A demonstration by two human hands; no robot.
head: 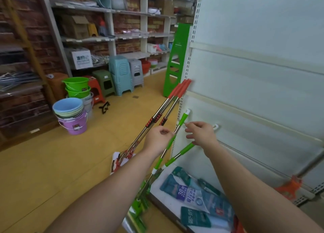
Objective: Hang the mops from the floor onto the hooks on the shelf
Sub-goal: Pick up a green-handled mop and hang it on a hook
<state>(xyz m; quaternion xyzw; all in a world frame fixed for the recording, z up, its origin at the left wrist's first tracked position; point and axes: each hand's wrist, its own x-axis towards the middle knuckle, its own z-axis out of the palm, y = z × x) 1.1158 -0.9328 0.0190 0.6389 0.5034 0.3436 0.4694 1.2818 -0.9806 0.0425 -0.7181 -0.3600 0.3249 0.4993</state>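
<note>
Several mops lean against the white shelf panel (254,85). Those with red-orange grips (180,89) rest their tops on the panel's left edge, heads on the yellow floor (121,159). Two green-handled mops stand nearer. My left hand (158,138) pinches the shaft of the upper green mop (182,120), whose white-capped tip sits close to the panel. My right hand (201,134) hovers with fingers spread beside that handle, touching the top of the lower green mop (180,154). A white hook (216,126) shows on the panel just right of my right hand.
Packaged goods (191,194) lie on the shelf's low base. An orange mop head (289,189) sits at the right. Stacked buckets (71,115), plastic stools (121,76) and a green stepladder (177,61) stand across the aisle by stocked shelving.
</note>
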